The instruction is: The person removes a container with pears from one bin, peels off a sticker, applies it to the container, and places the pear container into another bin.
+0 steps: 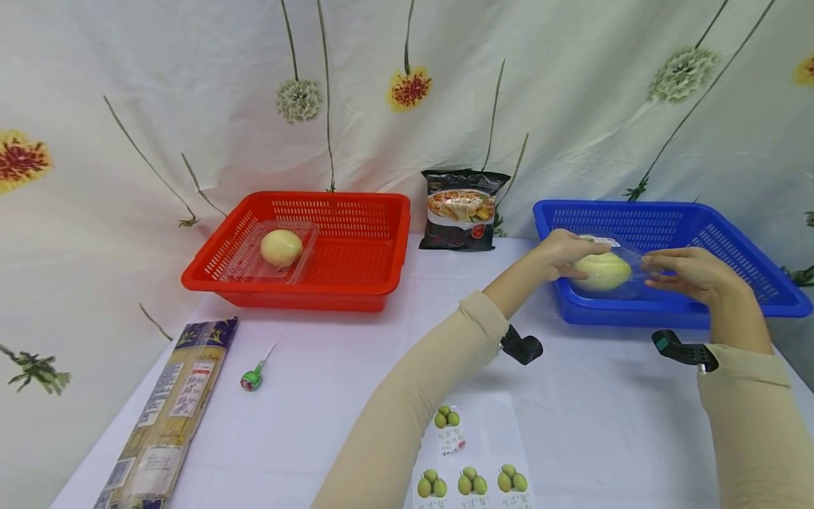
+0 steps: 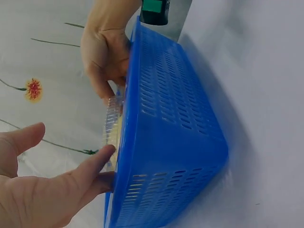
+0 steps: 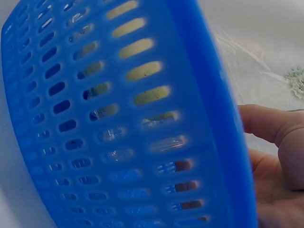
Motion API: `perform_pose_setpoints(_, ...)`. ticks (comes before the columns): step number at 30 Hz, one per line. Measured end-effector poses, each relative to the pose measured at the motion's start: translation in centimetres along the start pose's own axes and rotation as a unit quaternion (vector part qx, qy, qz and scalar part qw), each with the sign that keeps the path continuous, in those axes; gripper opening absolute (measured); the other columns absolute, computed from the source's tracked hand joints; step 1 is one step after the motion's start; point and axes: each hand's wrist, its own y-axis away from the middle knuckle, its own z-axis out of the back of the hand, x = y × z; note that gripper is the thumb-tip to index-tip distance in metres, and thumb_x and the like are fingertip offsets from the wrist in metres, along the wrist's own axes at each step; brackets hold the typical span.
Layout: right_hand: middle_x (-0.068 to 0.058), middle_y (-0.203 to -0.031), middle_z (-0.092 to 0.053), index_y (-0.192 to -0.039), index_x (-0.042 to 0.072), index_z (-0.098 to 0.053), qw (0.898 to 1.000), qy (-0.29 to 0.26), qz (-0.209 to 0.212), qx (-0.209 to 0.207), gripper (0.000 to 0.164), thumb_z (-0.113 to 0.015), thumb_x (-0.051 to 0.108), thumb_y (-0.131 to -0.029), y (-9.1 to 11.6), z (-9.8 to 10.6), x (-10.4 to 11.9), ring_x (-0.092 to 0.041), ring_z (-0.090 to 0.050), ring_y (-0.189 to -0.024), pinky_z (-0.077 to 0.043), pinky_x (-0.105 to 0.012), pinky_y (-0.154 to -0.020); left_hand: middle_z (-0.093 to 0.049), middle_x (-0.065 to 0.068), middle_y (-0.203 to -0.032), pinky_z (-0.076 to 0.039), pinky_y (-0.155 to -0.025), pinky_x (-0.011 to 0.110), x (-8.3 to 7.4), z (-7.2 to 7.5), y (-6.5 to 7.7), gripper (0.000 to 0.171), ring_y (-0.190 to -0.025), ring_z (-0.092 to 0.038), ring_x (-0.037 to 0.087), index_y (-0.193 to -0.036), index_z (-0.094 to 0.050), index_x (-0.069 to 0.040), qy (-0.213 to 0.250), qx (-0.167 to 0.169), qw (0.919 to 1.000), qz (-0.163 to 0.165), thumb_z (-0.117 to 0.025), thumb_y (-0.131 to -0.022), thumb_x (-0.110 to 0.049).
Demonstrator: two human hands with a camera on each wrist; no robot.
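Reaching over the blue basket [image 1: 623,312], the left hand [image 1: 564,252] touches, grip unclear from here, a clear container [image 1: 627,259] by the front rim, with room behind; its white label [image 1: 604,241] is unreadable. The right hand [image 1: 694,271] pinches the container's right end.

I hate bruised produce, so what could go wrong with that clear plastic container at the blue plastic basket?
The clear plastic container partly stands above the near rim of the blue perforated plastic basket, so it might catch there. The round, pale yellow produce could roll if one end dips; I can't tell whether the container is closed. The left hand is near that rim, so its fingers might get pinched.
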Motion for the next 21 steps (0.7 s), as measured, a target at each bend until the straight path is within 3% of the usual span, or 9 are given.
perform_pose_setpoints(3,-0.026,-0.141,-0.030,-0.143,-0.004,-0.029,1.000,0.029,-0.004,0.005,0.059,-0.048,0.030,-0.098,0.0,-0.1,-0.1,0.009,-0.052,-0.081,-0.050,-0.026,-0.087,-0.052,0.003,-0.134,-0.052,-0.084,0.041,-0.1,-0.1,0.2,0.052,-0.124,-0.049,0.022,-0.129,-0.052,-0.001,-0.040,0.020,0.9990,0.006,-0.072,-0.083,-0.016)
perform_pose_setpoints(4,-0.031,-0.146,-0.019,-0.144,-0.009,-0.023,0.999,0.038,-0.004,0.010,0.063,-0.046,0.029,-0.099,0.0,-0.1,-0.2,0.010,-0.051,-0.081,-0.050,-0.027,-0.089,-0.051,0.001,-0.135,-0.051,-0.086,0.041,-0.1,-0.1,0.3,0.052,-0.125,-0.048,0.021,-0.130,-0.053,-0.003,-0.056,0.028,0.9980,0.007,-0.072,-0.083,-0.018)
perform_pose_setpoints(6,-0.034,-0.148,-0.011,-0.144,-0.013,-0.014,0.998,0.050,-0.004,0.023,0.067,-0.043,0.029,-0.100,0.0,-0.1,-0.2,0.012,-0.051,-0.080,-0.049,-0.029,-0.091,-0.049,-0.002,-0.137,-0.049,-0.090,0.042,-0.2,-0.1,0.6,0.055,-0.127,-0.046,0.019,-0.133,-0.051,-0.006,-0.090,0.039,0.9951,0.006,-0.072,-0.084,-0.021)
perform_pose_setpoints(10,-0.038,-0.146,-0.013,-0.143,-0.015,-0.012,0.996,0.085,-0.006,0.038,0.072,-0.046,0.032,-0.099,0.0,0.0,0.0,0.004,-0.056,-0.088,-0.048,-0.034,-0.093,-0.048,-0.002,-0.139,-0.044,-0.098,0.040,-0.3,0.1,1.0,0.058,-0.129,-0.044,0.018,-0.137,-0.048,-0.009,-0.129,0.042,0.9907,0.002,-0.071,-0.085,-0.022)
perform_pose_setpoints(13,-0.041,-0.143,-0.018,-0.142,-0.017,-0.016,0.989,0.136,-0.003,0.055,0.073,-0.048,0.032,-0.099,0.1,-0.1,0.2,-0.019,-0.062,-0.101,-0.046,-0.042,-0.095,-0.051,-0.001,-0.136,-0.045,-0.097,0.039,-0.2,0.2,1.3,0.054,-0.127,-0.046,0.018,-0.133,-0.051,-0.007,-0.138,0.043,0.9894,-0.003,-0.071,-0.085,-0.022)
perform_pose_setpoints(16,-0.043,-0.139,-0.024,-0.140,-0.019,-0.020,0.981,0.180,0.004,0.066,0.070,-0.050,0.029,-0.098,0.3,-0.2,0.3,-0.040,-0.055,-0.114,-0.043,-0.048,-0.095,-0.054,-0.001,-0.133,-0.048,-0.093,0.037,-0.2,0.3,1.3,0.046,-0.124,-0.049,0.017,-0.127,-0.058,-0.005,-0.128,0.055,0.9902,-0.010,-0.071,-0.085,-0.021)
perform_pose_setpoints(21,-0.045,-0.136,-0.027,-0.136,-0.019,-0.028,0.969,0.239,0.003,0.063,0.073,-0.057,0.033,-0.093,0.5,-0.4,0.2,-0.052,-0.044,-0.119,-0.037,-0.058,-0.097,-0.056,0.001,-0.131,-0.048,-0.093,0.032,-0.1,0.9,1.5,0.045,-0.123,-0.051,0.019,-0.126,-0.058,-0.002,-0.094,0.083,0.9920,-0.013,-0.069,-0.086,-0.019)
